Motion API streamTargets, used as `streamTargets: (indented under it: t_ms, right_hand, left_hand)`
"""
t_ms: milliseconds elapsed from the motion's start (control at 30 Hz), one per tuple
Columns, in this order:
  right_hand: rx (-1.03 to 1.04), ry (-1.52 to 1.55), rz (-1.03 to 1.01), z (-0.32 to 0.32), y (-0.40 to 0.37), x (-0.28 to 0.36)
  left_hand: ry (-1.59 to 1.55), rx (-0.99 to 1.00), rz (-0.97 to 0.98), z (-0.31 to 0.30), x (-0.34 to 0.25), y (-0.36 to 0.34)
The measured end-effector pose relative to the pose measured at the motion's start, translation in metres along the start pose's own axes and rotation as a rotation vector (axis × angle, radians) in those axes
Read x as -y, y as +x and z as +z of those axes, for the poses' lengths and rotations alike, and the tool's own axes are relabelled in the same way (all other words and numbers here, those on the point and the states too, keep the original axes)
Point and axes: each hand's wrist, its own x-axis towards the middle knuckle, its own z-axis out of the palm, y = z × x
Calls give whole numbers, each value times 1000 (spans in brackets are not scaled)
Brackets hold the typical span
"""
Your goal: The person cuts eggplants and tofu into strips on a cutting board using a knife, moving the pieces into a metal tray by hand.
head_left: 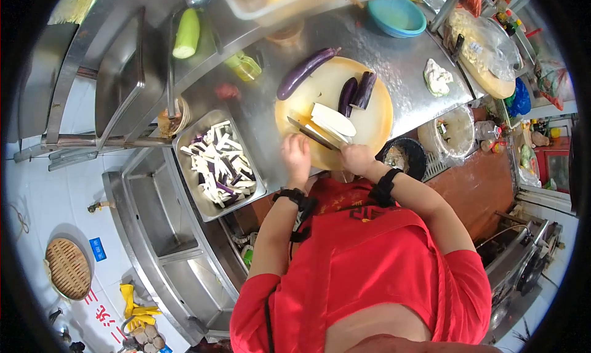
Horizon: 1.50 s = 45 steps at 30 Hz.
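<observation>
On the round chopping board (375,128), my right hand (358,160) grips the handle of a knife (315,129), whose blade points to the upper left. Beside the blade lies a peeled, pale eggplant piece (333,120). My left hand (297,160) is at the board's lower left edge, near the blade, with its fingers bent together; what they hold, if anything, is hidden. Two dark eggplant pieces (364,91) lie further up the board. A whole purple eggplant (306,73) rests across the board's upper left rim.
A metal tray (261,184) of cut eggplant strips stands left of the board. Right of it are a black bin (417,158), a white bucket (465,134) and a crumpled cloth (438,78). Turquoise bowls (398,16) stand at the back; a sink (161,205) is at left.
</observation>
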Motion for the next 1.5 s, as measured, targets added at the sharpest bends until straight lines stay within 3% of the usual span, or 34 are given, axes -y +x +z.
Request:
streamTargets:
  t_ms: [267,333,400,433,500,533,633,667,733,800,867,967,1133,1267,1400,1500]
  right_hand:
    - [-142,171,13,-25,-15,-15]
    - [-162,178,51,-35,-22,-19]
    - [-86,105,-12,-40,-29,-22]
    - [-94,105,-1,-36,-31,-24]
    - [-51,11,-120,-24,-34,-26]
    - [110,-14,-73,-32,-35,-17]
    - [289,-40,-123,-50,-38,-4]
    - [161,-33,-113,-28,-34,-12]
    - [184,-12,-117,-40,-37,-8]
    - [85,-59,-136,-1,-24,-19]
    - [47,-10,-117,-7,-28,-17]
    - [15,-6,-144,-9,-31,-18]
    - [21,34,-116,-14,-32,-17]
    - [29,94,-92,-18,-29,-20]
    - [51,33,-82,-26,-24,-25]
    - [-14,76,1,-31,-15,-32]
  left_hand:
    - [-6,173,115,7,13,5]
    - [-61,97,-133,-4,13,22]
    - [-10,13,-217,-25,-2,58]
    - [-18,18,-207,-30,-11,78]
    - [-85,-41,123,-34,-27,111]
    - [-110,-35,144,-31,-29,118]
    - [-8,610,345,13,-37,134]
    - [53,769,396,27,-39,134]
    - [234,867,573,36,-45,128]
    - [333,1084,498,50,-46,125]
    - [197,1003,529,65,-26,121]
    - [355,1032,539,37,-64,126]
    - [300,1011,571,29,-69,128]
    - [142,794,510,11,-60,129]
    - [-177,306,376,-24,-54,124]
    - [-188,174,368,-38,-41,108]
